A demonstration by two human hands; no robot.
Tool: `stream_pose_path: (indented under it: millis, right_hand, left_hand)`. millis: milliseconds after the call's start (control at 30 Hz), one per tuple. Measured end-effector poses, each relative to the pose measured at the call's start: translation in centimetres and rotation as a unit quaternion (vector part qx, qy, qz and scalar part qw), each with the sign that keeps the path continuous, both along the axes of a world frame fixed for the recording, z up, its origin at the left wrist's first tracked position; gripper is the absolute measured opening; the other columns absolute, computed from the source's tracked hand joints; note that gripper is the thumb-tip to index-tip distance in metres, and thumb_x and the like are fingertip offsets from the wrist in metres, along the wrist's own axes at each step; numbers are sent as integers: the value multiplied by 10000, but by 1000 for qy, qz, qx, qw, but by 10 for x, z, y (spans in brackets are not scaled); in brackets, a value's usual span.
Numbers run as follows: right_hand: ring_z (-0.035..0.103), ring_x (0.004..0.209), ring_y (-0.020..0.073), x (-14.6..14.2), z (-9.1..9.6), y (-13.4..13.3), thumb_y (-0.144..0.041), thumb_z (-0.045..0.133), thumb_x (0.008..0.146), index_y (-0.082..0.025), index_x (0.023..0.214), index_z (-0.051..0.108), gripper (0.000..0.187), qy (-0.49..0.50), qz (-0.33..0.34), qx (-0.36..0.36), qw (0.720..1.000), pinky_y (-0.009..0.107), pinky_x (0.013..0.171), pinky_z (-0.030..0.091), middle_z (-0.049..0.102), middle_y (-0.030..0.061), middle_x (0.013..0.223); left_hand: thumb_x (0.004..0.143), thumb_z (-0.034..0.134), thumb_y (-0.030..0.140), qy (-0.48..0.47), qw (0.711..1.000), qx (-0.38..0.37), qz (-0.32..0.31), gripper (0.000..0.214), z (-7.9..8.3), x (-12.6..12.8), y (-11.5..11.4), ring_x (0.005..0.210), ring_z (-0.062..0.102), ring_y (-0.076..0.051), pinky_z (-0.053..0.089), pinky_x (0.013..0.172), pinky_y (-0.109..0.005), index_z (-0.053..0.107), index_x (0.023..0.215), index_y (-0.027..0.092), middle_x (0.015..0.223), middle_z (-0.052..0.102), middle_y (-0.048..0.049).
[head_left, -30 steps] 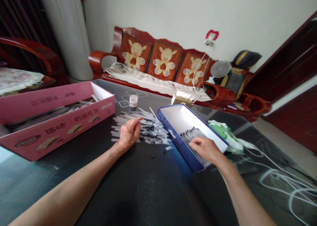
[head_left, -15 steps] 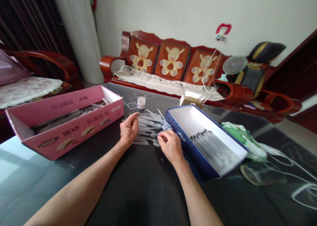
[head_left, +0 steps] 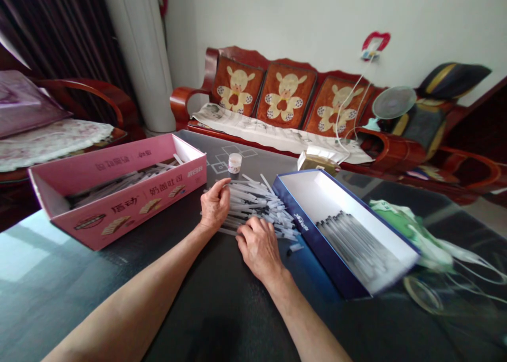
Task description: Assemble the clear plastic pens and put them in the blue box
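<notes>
A loose pile of thin, translucent white pen-like tubes [head_left: 255, 199], some with dark ends, lies on the dark table between my hands. My left hand [head_left: 216, 203] is at the pile's left edge, fingers curled and thumb against the index finger; whatever is inside its grip is hidden. Over the near side of the pile, my right hand [head_left: 260, 246] has its fingers bent down, touching or just above the tubes. Its fingertips are partly hidden. A small capped piece [head_left: 295, 248] lies apart, right of that hand. More tubes [head_left: 348, 243] lie side by side inside the blue box [head_left: 317, 246].
The pink box [head_left: 130, 206] at left holds more tubes. A small white tub [head_left: 235, 163] stands behind the pile. Right of the blue box are a green-and-white packet [head_left: 407, 230], cables and a clear round item [head_left: 423, 294]. A tissue box [head_left: 319, 161] sits at the back.
My right hand has moved from the pile's right side to its near middle, turning from a raised pinch to fingers bent downward. My left hand keeps its curled pose. The view has shifted slightly.
</notes>
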State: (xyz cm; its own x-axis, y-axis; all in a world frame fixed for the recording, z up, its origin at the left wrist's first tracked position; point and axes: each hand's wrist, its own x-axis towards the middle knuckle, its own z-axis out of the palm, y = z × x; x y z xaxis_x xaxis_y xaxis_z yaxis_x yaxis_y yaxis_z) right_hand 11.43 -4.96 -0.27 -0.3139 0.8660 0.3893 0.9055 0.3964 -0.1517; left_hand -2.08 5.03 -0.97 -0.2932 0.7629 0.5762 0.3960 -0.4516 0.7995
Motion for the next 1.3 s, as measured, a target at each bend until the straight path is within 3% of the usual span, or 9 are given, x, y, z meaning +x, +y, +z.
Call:
stream_pose_path:
  millis: [267, 400, 567, 700, 833, 933, 1033, 1167, 1300]
  right_hand:
    - [553, 859, 222, 35, 1, 13, -210, 527, 880, -177, 899, 592, 75, 97, -90, 88, 987, 355, 787, 409, 608, 74, 889]
    - [569, 802, 198, 41, -2, 19, -226, 490, 899, -176, 916, 576, 101, 203, -86, 141, 965, 333, 765, 443, 616, 64, 853]
    - [588, 771, 183, 29, 0, 14, -245, 497, 900, -183, 911, 587, 109, 244, -40, 126, 961, 314, 755, 460, 636, 60, 834]
    - [608, 805, 178, 34, 6, 13, -233, 460, 912, -187, 903, 621, 168, 251, -28, 125, 960, 304, 785, 461, 663, 65, 843]
    - [604, 750, 169, 58, 12, 20, -250, 471, 896, -180, 883, 638, 181, 264, -80, 166, 947, 295, 745, 471, 662, 62, 819]
    - [601, 735, 163, 72, 16, 22, -244, 499, 872, -181, 879, 638, 152, 277, -100, 165, 941, 283, 725, 476, 659, 52, 817]
    - [597, 732, 153, 75, 18, 21, -211, 516, 852, -189, 860, 640, 126, 259, -61, 127, 956, 268, 726, 475, 646, 36, 804]
    - [599, 745, 150, 70, 16, 20, -178, 505, 852, -192, 881, 648, 146, 225, -43, 78, 970, 260, 726, 474, 641, 40, 848]
    - [601, 786, 165, 69, 12, 18, -171, 527, 846, -202, 869, 662, 140, 176, -54, 41, 982, 268, 746, 468, 636, 46, 870]
  left_hand:
    - [859, 505, 350, -80, 997, -12, -15, 297, 8, 1, -2, 542, 478, -82, 410, 561, -190, 659, 1050, 183, 605, 528, 36]
    - [843, 536, 462, -100, 980, -97, -139, 341, 13, 13, -15, 530, 541, -96, 440, 538, -197, 701, 889, 167, 625, 613, 5]
    - [785, 600, 516, -151, 939, -154, -269, 381, 16, 28, -25, 517, 557, -107, 453, 512, -204, 683, 727, 149, 589, 638, -13]
    - [767, 596, 524, -252, 909, -178, -280, 413, 22, 29, -24, 627, 632, -147, 494, 541, -230, 658, 875, 130, 752, 684, -63]
    - [771, 564, 433, -282, 915, -164, -239, 384, 24, 20, -16, 497, 551, -109, 442, 471, -216, 613, 998, 126, 601, 589, 9]
    - [787, 524, 351, -234, 936, -140, -223, 384, 21, 14, -11, 428, 454, -80, 363, 421, -192, 604, 1093, 133, 540, 526, 47]
    - [814, 473, 303, -153, 958, -128, -206, 372, 17, 11, -8, 450, 461, -85, 373, 445, -196, 610, 1123, 150, 563, 536, 42]
    - [867, 463, 298, 42, 994, -45, -90, 295, 14, 9, -12, 609, 557, -108, 436, 609, -208, 654, 1056, 176, 681, 612, 1]
    - [902, 490, 369, 214, 975, 62, -23, 269, 11, 10, -18, 775, 614, -147, 443, 721, -225, 661, 952, 167, 813, 667, -50]
